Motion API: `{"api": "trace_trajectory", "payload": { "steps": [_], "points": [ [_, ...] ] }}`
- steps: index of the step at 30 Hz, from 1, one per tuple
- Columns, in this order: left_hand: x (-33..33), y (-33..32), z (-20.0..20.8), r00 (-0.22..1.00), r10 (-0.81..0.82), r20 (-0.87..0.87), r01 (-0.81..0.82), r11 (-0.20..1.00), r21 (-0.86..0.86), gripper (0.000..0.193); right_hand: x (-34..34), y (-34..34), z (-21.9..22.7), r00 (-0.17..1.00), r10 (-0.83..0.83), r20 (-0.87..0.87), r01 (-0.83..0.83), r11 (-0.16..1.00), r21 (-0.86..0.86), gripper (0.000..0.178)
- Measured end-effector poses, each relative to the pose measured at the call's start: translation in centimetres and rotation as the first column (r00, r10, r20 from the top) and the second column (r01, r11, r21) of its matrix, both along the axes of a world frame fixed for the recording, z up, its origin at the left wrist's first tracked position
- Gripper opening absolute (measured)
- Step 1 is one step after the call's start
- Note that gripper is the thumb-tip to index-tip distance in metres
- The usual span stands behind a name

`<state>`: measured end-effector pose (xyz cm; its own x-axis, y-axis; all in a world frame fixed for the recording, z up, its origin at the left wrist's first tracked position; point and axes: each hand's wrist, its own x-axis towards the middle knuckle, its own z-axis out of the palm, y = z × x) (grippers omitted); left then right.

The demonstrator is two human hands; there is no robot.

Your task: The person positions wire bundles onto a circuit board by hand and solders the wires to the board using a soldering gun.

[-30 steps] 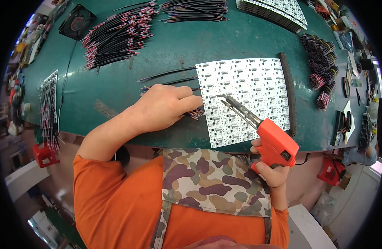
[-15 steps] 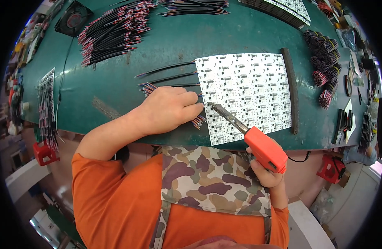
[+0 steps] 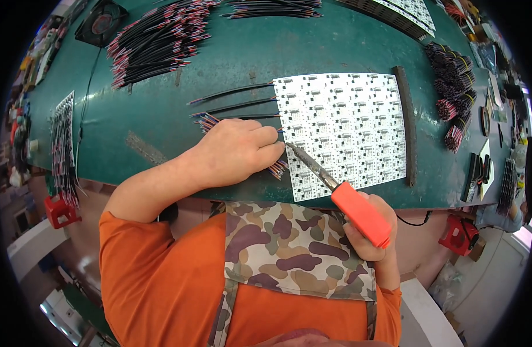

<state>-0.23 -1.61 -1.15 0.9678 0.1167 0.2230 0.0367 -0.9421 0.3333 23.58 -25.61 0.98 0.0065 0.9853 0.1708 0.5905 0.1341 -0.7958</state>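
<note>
Centrally, left hand point(image 3: 241, 147) holds wires point(image 3: 207, 122), white circuit board point(image 3: 347, 130) alongside, right hand point(image 3: 384, 210) grips red soldering iron point(image 3: 353, 207), lower right.

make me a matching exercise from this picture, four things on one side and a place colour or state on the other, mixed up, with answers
Things
1. soldering gun
2. nearest circuit board sheet
3. fan
4. tied wire bundles

Places, colours or states
A. black, near the top left of the view
B. dark, toward the right of the view
C. held in the right hand
D. white with dark markings, lying flat

Right pairs: 1-C, 2-D, 3-A, 4-B
</note>
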Motion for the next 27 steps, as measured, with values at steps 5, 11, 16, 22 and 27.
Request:
{"api": "trace_trajectory", "payload": {
  "steps": [5, 11, 16, 22, 27],
  "points": [
    [0.0, 0.0, -0.1, 1.0, 0.002, -0.006, -0.002, 1.0, -0.008, 0.009, -0.5, 0.7, 1.2, 0.999, 0.036, 0.025, -0.036, 0.999, -0.003, 0.025],
    [0.0, -0.1, -0.1, 1.0, 0.004, -0.01, -0.004, 1.0, -0.019, 0.007, 0.0, -0.7, 0.2, 0.998, -0.005, 0.061, 0.002, 0.999, 0.053, 0.03],
    [0.0, 0.0, 0.0, 0.999, 0.003, -0.032, -0.004, 0.999, -0.038, 0.007, 0.2, -1.1, -0.3, 1.0, -0.003, -0.015, 0.004, 1.0, 0.024, 0.048],
    [0.1, 0.0, 0.1, 0.999, -0.016, -0.042, 0.014, 0.999, -0.043, 0.008, 0.0, -1.4, -0.7, 0.996, -0.014, -0.084, 0.012, 1.0, -0.022, 0.044],
    [0.1, 0.0, 0.0, 0.999, -0.027, -0.037, 0.026, 0.999, -0.045, 0.008, -0.1, -1.6, -0.8, 0.998, -0.016, -0.066, 0.013, 0.999, -0.05, 0.045]
  ]
}}
